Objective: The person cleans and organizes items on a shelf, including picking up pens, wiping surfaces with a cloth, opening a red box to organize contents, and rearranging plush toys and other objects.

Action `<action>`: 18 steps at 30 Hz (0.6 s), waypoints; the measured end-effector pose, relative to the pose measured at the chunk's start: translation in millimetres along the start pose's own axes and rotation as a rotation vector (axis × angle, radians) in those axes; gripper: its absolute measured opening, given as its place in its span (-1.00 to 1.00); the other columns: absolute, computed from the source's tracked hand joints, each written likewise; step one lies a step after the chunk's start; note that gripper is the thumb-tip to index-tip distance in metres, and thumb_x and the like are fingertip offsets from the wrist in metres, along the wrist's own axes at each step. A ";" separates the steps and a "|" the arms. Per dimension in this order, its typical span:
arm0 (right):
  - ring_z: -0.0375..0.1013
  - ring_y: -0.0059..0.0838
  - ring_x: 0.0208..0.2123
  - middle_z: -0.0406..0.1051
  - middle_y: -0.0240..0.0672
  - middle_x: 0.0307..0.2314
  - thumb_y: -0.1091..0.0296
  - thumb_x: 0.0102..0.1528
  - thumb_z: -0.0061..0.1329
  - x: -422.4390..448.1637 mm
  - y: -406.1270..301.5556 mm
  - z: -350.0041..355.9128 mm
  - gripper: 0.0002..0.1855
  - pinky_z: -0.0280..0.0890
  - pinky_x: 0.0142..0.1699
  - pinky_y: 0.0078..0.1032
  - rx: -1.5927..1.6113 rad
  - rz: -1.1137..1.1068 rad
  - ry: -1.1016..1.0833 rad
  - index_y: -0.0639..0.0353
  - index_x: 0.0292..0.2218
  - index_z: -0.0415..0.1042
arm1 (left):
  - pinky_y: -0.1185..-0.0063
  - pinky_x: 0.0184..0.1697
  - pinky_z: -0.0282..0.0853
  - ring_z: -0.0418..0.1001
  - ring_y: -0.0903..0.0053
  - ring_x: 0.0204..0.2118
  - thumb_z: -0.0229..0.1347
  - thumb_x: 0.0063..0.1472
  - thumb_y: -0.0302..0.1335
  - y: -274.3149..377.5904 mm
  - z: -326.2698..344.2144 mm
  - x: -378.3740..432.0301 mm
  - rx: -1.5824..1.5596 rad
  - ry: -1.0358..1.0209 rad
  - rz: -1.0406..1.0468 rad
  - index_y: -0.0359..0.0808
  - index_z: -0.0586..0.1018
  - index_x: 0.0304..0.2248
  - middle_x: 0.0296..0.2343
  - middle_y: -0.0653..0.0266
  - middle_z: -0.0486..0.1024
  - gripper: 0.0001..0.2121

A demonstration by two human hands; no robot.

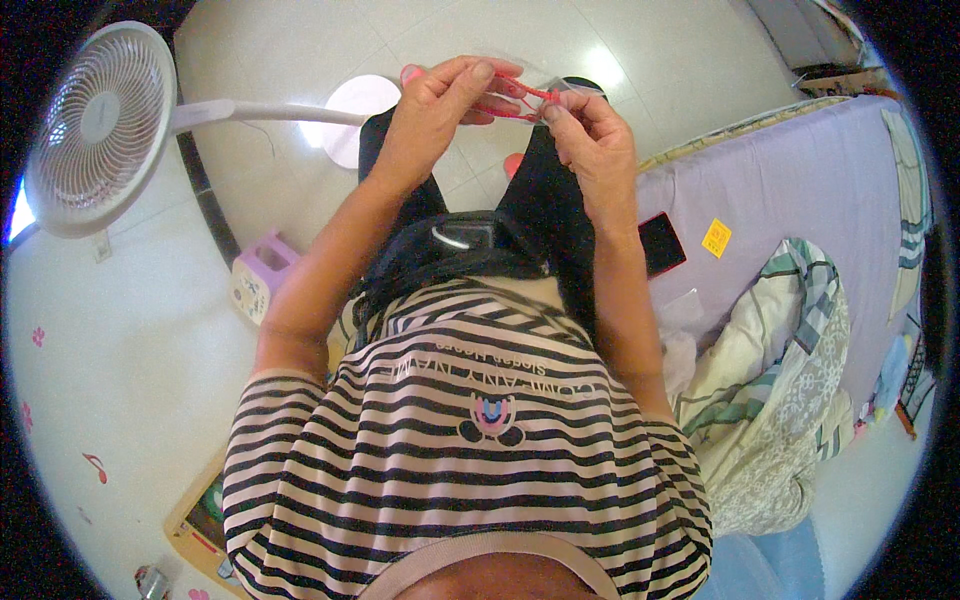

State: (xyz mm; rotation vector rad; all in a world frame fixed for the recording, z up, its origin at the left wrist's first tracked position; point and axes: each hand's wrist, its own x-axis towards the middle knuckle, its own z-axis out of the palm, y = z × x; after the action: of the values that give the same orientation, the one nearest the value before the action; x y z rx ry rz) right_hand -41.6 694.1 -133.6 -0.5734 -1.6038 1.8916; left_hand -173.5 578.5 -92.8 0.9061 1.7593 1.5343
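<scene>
A red braided cord [537,93] is stretched between my two hands in front of my knees, with clear plastic film around it. My left hand [442,105] is at the cord's left part, with the thumb over the fingers and strands showing past the fingertips. My right hand [589,142] pinches the cord's knotted right end and the film between thumb and fingers. A bit of pink shows behind the left hand; I cannot tell what it is.
A white fan [101,127] stands at the left, its neck reaching towards a round white base [352,142]. Below it is a purple stool [274,259]. On the lilac bed [780,165] at the right lie a dark phone-like object [661,244], a yellow packet [716,238] and crumpled bedding [757,360].
</scene>
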 end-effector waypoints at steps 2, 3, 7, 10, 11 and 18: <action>0.26 -0.76 -0.56 0.36 -0.50 -0.58 0.39 0.03 -0.08 -2.2 -0.5 -2.9 -0.86 0.13 -0.49 -0.77 0.064 0.039 -0.026 0.25 -0.37 0.40 | 0.59 -0.25 0.39 0.49 0.51 -0.32 -0.15 0.25 -0.28 -0.7 -1.9 6.6 -0.052 0.004 -0.053 -0.35 0.43 -0.17 -0.35 0.18 0.50 -0.68; 0.26 -0.76 -0.56 0.36 -0.50 -0.58 0.39 0.03 -0.08 -2.7 -0.1 -5.3 -0.86 0.13 -0.49 -0.77 0.064 0.039 -0.026 0.25 -0.37 0.40 | 0.59 -0.25 0.39 0.49 0.51 -0.32 -0.15 0.25 -0.28 -2.2 -2.7 9.4 -0.052 0.004 -0.053 -0.35 0.43 -0.17 -0.35 0.18 0.50 -0.68; 0.43 -0.48 -0.40 0.43 -0.21 -0.36 0.37 0.05 -0.21 -3.1 -2.5 -16.0 -0.84 0.30 -0.42 -0.65 0.400 -0.055 0.220 0.18 -0.34 0.36 | 0.64 -0.31 0.38 0.50 0.55 -0.36 -0.16 0.25 -0.33 -16.8 -8.3 16.3 -0.294 0.124 -0.076 -0.33 0.43 -0.16 -0.39 0.20 0.51 -0.71; 0.41 -0.13 -0.21 0.36 0.03 -0.22 0.37 0.03 -0.22 -4.3 -3.0 -36.4 -0.86 0.42 -0.26 -0.32 0.886 0.040 0.053 0.15 -0.35 0.32 | 0.69 -0.40 0.35 0.49 0.59 -0.42 -0.16 0.23 -0.40 -27.9 -21.9 16.4 -0.215 0.180 -0.044 -0.31 0.45 -0.20 -0.43 0.24 0.51 -0.76; 0.41 -0.13 -0.21 0.36 0.03 -0.22 0.37 0.03 -0.22 -4.2 2.4 -42.2 -0.86 0.42 -0.26 -0.32 0.880 0.035 0.062 0.15 -0.35 0.32 | 0.68 -0.41 0.34 0.48 0.60 -0.44 -0.15 0.22 -0.44 -30.8 -23.4 17.5 -0.103 0.185 -0.007 -0.31 0.45 -0.21 -0.44 0.24 0.50 -0.78; 0.41 -0.27 -0.18 0.34 -0.05 -0.17 0.36 0.00 -0.22 -2.0 13.8 -49.3 -0.81 0.40 -0.21 -0.33 1.372 0.170 -0.110 0.27 -0.40 0.37 | 0.69 -0.38 0.27 0.37 0.64 -0.47 -0.19 0.00 -0.62 -21.5 -15.5 13.1 0.302 -0.004 0.190 -0.35 0.51 -0.52 -0.52 0.32 0.44 -0.80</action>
State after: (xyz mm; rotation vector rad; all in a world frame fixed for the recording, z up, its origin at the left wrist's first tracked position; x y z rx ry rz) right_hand -9.7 727.2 -156.2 0.0240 -0.0330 2.5825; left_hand -195.7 578.7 -112.4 1.2546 1.9842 1.3987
